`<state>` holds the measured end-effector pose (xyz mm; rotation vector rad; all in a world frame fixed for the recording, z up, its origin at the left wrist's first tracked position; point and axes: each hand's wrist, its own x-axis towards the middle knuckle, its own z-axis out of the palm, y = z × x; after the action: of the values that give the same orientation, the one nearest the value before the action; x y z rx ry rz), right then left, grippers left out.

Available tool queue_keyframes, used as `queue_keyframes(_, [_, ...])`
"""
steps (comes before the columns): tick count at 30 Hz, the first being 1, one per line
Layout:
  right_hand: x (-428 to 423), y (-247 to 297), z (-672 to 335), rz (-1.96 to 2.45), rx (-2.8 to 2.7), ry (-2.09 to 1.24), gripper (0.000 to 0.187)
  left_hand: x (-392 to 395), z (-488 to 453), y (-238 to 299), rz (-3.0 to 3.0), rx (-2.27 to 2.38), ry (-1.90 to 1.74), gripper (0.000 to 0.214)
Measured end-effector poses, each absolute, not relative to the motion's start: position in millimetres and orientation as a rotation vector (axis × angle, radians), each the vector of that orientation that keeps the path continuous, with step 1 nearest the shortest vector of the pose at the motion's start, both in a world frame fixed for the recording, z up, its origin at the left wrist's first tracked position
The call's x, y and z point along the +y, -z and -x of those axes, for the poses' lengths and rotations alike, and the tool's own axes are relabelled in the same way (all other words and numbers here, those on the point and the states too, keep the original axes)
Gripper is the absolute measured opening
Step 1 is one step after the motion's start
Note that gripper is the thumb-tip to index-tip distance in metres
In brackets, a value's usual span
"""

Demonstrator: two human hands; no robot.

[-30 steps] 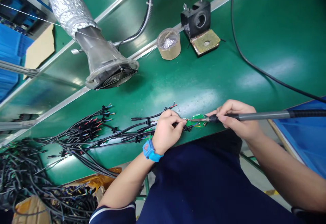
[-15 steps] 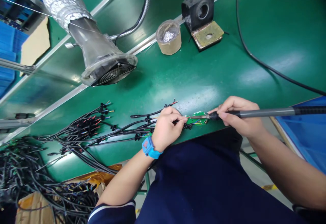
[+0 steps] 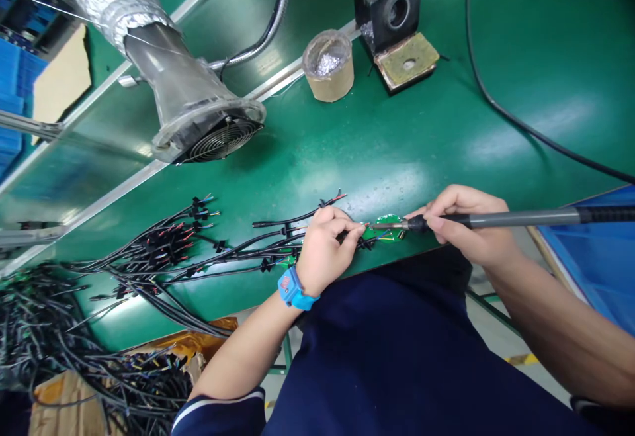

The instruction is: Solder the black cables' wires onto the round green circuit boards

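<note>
My right hand (image 3: 469, 224) grips a soldering iron (image 3: 526, 218) with a grey and black handle, its tip pointing left. The metal tip (image 3: 387, 225) lies over a small green circuit board (image 3: 389, 219) at the bench's near edge. My left hand (image 3: 331, 245), with a blue watch (image 3: 294, 288) at the wrist, pinches a thin wire close to the iron's tip. A bit of red shows at those fingertips; the fingers hide the rest of it. Black cables (image 3: 258, 245) with bared coloured ends run leftward beneath my left hand.
Beyond my hands stand a tub of solder scraps (image 3: 328, 82) and an iron stand with a yellow sponge (image 3: 409, 62). A fume extractor (image 3: 213, 125) hangs at upper left. Cable bundles (image 3: 166, 247) cover the bench's left side. A black cord (image 3: 496, 102) crosses the right; a blue bin (image 3: 590, 251) is beside it.
The view has shifted slightly. Both hands keep nearly the same pose, and the iron's tip stays at the board by my left fingertips.
</note>
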<state>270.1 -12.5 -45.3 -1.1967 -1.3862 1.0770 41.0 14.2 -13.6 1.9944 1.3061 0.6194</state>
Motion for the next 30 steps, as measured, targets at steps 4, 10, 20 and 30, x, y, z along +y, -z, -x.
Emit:
queue_keyframes(4, [-12.7,45.0,-270.8,1.176,-1.382,-1.1,0.008,14.6,-40.9,13.5,-2.001,1.3,-0.609,0.009])
queue_keyframes(10, [-21.4,44.3,-268.9,1.105,-1.151,-1.074,0.008,15.2,-39.1,14.0,-2.028,1.295,-0.581,0.007])
queue_keyframes(20, [-26.6,44.0,-269.6,1.216,-1.228,-1.109,0.008,16.9,-34.4,15.7,-2.276,1.122,-0.556,0.011])
queue_keyframes(30, [-25.4,37.6,-267.7,1.255,-1.409,-1.024,0.008,31.1,-37.4,4.5,-2.469,1.007,-0.293,0.013])
